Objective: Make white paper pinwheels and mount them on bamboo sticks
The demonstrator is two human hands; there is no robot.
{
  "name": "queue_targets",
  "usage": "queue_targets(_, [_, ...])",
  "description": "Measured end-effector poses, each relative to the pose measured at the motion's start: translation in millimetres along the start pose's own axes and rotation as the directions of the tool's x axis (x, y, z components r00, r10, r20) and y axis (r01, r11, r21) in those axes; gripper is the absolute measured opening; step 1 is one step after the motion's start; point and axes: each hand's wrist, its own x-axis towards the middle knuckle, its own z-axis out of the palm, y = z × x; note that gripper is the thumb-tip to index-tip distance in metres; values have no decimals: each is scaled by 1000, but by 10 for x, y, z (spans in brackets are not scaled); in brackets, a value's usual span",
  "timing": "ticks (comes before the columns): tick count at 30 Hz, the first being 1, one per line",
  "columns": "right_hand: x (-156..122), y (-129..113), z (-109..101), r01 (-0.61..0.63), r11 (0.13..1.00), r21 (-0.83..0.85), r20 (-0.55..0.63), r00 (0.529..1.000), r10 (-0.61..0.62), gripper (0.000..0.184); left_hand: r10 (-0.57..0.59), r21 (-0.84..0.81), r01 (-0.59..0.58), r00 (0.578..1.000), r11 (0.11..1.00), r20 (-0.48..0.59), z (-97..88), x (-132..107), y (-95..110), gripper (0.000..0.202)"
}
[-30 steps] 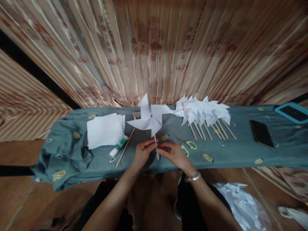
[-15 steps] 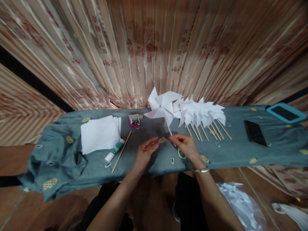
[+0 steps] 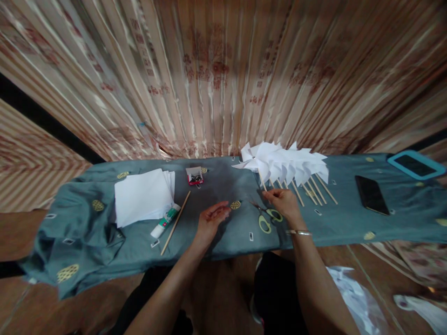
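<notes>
My right hand (image 3: 282, 201) is closed on the wooden stick of a white paper pinwheel (image 3: 257, 159). That pinwheel lies at the left end of a row of overlapping white pinwheels (image 3: 302, 165), their sticks pointing toward me. Just below my right hand rest scissors (image 3: 267, 217) with yellow-green handles. My left hand (image 3: 213, 217) hovers over the cloth with nothing in it, its fingers stretched out and slightly curved. Left of it are a loose wooden stick (image 3: 176, 222), a green and white glue tube (image 3: 165, 221) and a stack of white paper (image 3: 141, 197).
A grey-green patterned cloth (image 3: 223, 184) covers the narrow table. Near its back edge stands a small open red box (image 3: 194, 176) of dark metal bits. A black phone (image 3: 372, 194) and a blue-framed tablet (image 3: 416, 164) lie at the right. A pleated curtain (image 3: 216, 79) hangs behind.
My right hand has moved right with the pinwheel and lowered it onto the left end of the row. The scissors, mostly covered before, now show. My left hand has hardly moved.
</notes>
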Motion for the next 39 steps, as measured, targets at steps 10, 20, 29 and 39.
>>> queue_targets(10, [-6,7,41,32,948,-317,8,999,-31,36,43,30,-42,999,999,-15,-85,-11,34,41])
queue_targets(20, [-192,-2,-35,116,962,-248,-243,954,-178,47,401,460,-309,909,833,-116,-677,-126,215,22])
queue_targets(29, [-438,-146,127,256,952,-166,-126,952,-278,60,526,666,-308,837,679,-150,-1313,-308,384,26])
queue_targets(39, [-636,-488,462,366,926,87,49,927,-371,44,634,875,-165,750,456,-189,-2044,-157,374,32])
